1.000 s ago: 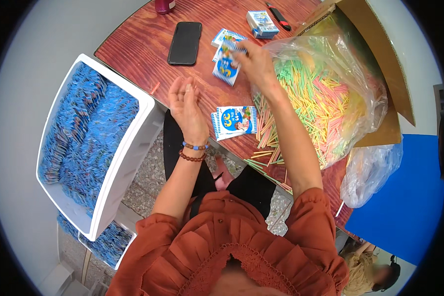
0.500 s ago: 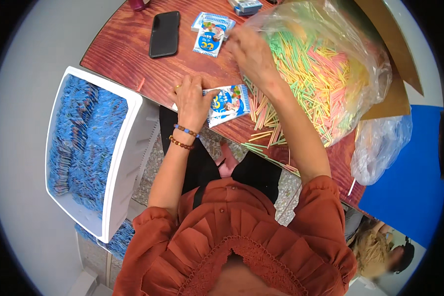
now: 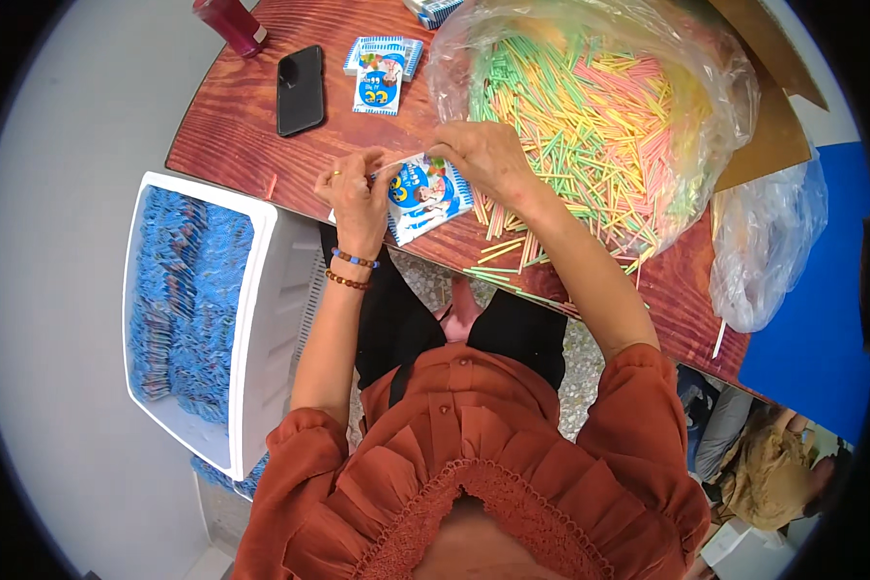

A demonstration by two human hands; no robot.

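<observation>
A blue-and-white printed packet (image 3: 429, 205) lies tilted near the table's front edge, between my hands. My left hand (image 3: 360, 193), with two bead bracelets at the wrist, pinches its upper left side. The thumb and fingers of my right hand (image 3: 488, 162) are closed at the packet's upper edge, where a pale strip shows between both hands. My right fingertips partly cover what they grip. Farther off, a similar packet (image 3: 378, 85) rests on others of its kind. Right of my right hand lies a heap of thin green, yellow and pink sticks (image 3: 590, 135).
A clear plastic bag (image 3: 735, 97) surrounds much of the heap. A black phone (image 3: 301, 92) and a red bottle (image 3: 230, 27) lie at the far left. A white bin (image 3: 261, 261) full of blue packets stands at left. Another person (image 3: 768, 474) is at lower right.
My right hand has come down from beside the far packets to the upper edge of the near packet. My left fingers have drawn into a pinch there. The whole view has shifted slightly.
</observation>
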